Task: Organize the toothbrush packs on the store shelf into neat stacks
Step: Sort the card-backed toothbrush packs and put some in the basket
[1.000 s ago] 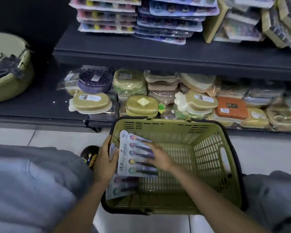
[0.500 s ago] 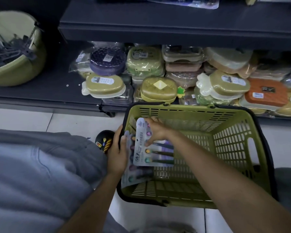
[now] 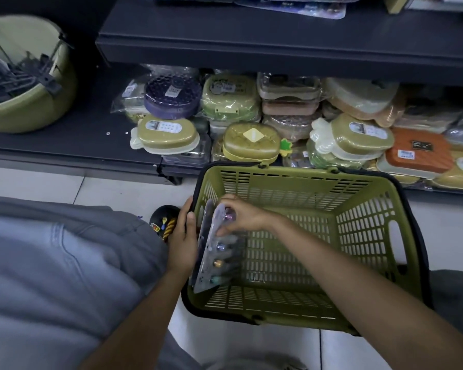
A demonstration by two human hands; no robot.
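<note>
Packs (image 3: 214, 252) now tipped up on edge at the basket (image 3: 364, 265) left wall, no longer flat. Right hand (image 3: 241, 217) fingers pinch the top pack; left hand (image 3: 183, 241) curls round the backs. Square edges before lifting to the shelf (image 3: 251, 46).

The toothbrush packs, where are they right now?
Head view: the toothbrush packs stand on edge inside the green basket, against its left wall, held between both hands.

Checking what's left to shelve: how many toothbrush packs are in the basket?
2 that I can see, both tilted on edge against the left wall of the basket: the front pack and a second pack behind it. More may be hidden behind them.
</note>
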